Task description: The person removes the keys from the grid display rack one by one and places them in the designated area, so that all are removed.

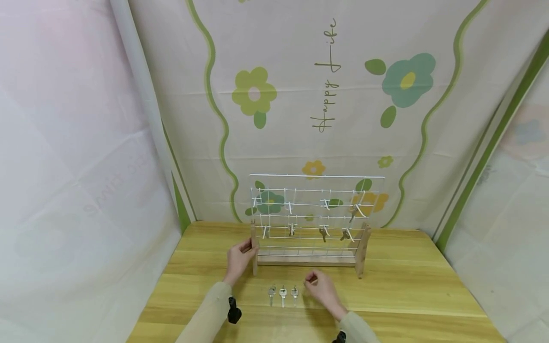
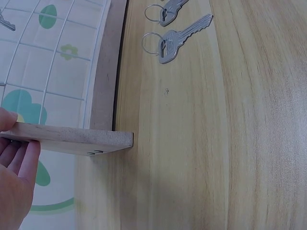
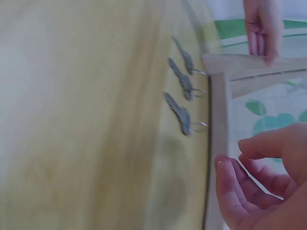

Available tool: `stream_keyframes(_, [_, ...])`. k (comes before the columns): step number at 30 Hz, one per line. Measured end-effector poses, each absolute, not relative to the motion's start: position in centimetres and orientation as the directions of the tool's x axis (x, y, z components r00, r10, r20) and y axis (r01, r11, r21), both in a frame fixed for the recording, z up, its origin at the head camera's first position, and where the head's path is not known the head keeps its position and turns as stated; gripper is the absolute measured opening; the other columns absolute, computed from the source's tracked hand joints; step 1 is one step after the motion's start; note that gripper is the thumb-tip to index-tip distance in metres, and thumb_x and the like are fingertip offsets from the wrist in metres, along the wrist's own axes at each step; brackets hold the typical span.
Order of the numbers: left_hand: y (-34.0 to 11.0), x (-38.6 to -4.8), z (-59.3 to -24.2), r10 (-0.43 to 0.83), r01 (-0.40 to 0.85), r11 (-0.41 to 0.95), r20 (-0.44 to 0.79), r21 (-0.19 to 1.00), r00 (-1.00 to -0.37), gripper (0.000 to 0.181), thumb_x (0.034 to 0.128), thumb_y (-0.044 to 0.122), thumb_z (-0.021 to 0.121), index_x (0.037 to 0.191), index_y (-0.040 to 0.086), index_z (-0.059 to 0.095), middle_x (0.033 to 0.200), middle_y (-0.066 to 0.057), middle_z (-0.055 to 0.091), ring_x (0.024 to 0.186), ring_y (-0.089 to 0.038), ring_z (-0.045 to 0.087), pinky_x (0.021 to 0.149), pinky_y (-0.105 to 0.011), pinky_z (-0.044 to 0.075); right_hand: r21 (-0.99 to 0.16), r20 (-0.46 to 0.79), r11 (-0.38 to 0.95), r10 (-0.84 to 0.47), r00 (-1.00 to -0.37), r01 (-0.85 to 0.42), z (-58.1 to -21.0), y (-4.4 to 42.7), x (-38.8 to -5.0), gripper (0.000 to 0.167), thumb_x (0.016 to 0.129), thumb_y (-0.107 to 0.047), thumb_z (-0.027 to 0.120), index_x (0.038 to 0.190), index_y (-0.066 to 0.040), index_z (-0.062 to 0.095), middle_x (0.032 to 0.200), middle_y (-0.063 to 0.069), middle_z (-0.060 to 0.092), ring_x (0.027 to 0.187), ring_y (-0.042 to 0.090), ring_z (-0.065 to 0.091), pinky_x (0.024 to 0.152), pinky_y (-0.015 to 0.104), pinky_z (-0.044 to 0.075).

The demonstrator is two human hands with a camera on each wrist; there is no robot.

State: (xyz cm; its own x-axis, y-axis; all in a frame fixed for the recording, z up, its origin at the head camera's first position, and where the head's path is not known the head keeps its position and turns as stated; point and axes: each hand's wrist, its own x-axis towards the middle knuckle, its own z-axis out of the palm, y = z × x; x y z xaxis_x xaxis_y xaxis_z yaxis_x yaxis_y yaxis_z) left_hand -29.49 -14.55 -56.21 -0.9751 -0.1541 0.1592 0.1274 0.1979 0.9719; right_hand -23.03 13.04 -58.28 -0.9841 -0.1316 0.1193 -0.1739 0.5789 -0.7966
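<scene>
A white wire rack [image 1: 317, 190] stands upright on a wooden base, with several keys hanging from its hooks. My left hand [image 1: 240, 259] grips the rack's left wooden side board [image 2: 72, 136], thumb on one face and fingers on the other. Three silver keys with rings lie in a row on the table in front of the rack: a left key [image 1: 272, 295], a middle key [image 1: 283, 296] and a right key [image 1: 294, 296]. My right hand [image 1: 322, 290] hovers right of that row, fingers loosely bent. Nothing shows between its thumb and fingertips in the right wrist view.
The wooden table [image 1: 407, 281] extends on both sides of the rack. Behind it hangs a pale cloth [image 1: 291, 133] printed with flowers, close to the rack's back. Further cloth walls enclose the left and right sides.
</scene>
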Motion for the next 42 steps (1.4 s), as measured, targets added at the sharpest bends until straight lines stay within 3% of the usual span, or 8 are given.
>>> stream_keyframes(7, [-14.5, -29.0, -55.3, -0.153, 0.125, 0.206, 0.158, 0.971, -0.975, 0.039, 0.0887, 0.001, 0.071, 0.125, -0.011, 0.063, 0.125, -0.030, 0.065, 0.115, -0.042, 0.066, 0.088, -0.032, 0.061, -0.795, 0.186, 0.582, -0.032, -0.982, -0.170, -54.8, 15.0, -23.2, 0.007, 0.085, -0.001, 0.072, 0.087, -0.005, 0.066, 0.085, 0.007, 0.070, 0.068, 0.009, 0.063, 0.057, 0.016, 0.052])
stream_keyframes(18, [-14.4, -26.9, -51.7, -0.110, 0.132, 0.202, 0.157, 0.970, -0.982, 0.039, 0.0901, -0.002, 0.067, 0.126, -0.016, 0.059, 0.126, -0.035, 0.061, 0.117, -0.048, 0.062, 0.089, -0.033, 0.061, -0.757, 0.367, 0.593, 0.041, -0.929, -0.273, -48.6, 18.5, -23.8, 0.007, 0.085, 0.000, 0.073, 0.090, -0.004, 0.069, 0.088, 0.011, 0.074, 0.070, 0.010, 0.069, 0.064, 0.014, 0.057])
stream_keyframes(27, [-14.7, -29.5, -55.8, -0.149, 0.131, 0.210, 0.164, 0.969, -0.975, 0.038, 0.0885, 0.001, 0.071, 0.124, -0.010, 0.064, 0.124, -0.029, 0.066, 0.114, -0.040, 0.067, 0.087, -0.031, 0.061, -0.735, 0.439, 0.612, 0.098, -0.893, -0.294, -45.0, 21.3, -24.8, 0.009, 0.090, -0.003, 0.069, 0.098, 0.002, 0.069, 0.094, 0.019, 0.073, 0.074, 0.010, 0.068, 0.067, 0.010, 0.054])
stream_keyframes(37, [-14.5, -29.5, -55.9, -0.153, 0.123, 0.197, 0.154, 0.973, -0.976, 0.039, 0.0867, -0.002, 0.072, 0.124, -0.010, 0.064, 0.123, -0.029, 0.066, 0.113, -0.040, 0.067, 0.087, -0.031, 0.061, -0.714, 0.532, 0.627, 0.195, -0.824, -0.312, -43.3, 23.3, -27.1, 0.016, 0.091, -0.006, 0.067, 0.104, 0.004, 0.069, 0.100, 0.022, 0.073, 0.074, -0.016, 0.054, 0.065, -0.002, 0.047])
stream_keyframes(42, [-14.5, -29.5, -56.1, -0.154, 0.126, 0.215, 0.161, 0.968, -0.975, 0.038, 0.0876, 0.000, 0.072, 0.123, -0.009, 0.065, 0.123, -0.028, 0.067, 0.113, -0.039, 0.068, 0.087, -0.031, 0.061, -0.734, 0.525, 0.609, 0.228, -0.820, -0.300, -42.8, 23.6, -28.0, 0.020, 0.092, -0.008, 0.068, 0.109, 0.003, 0.067, 0.104, 0.022, 0.072, 0.075, -0.020, 0.050, 0.067, -0.003, 0.046])
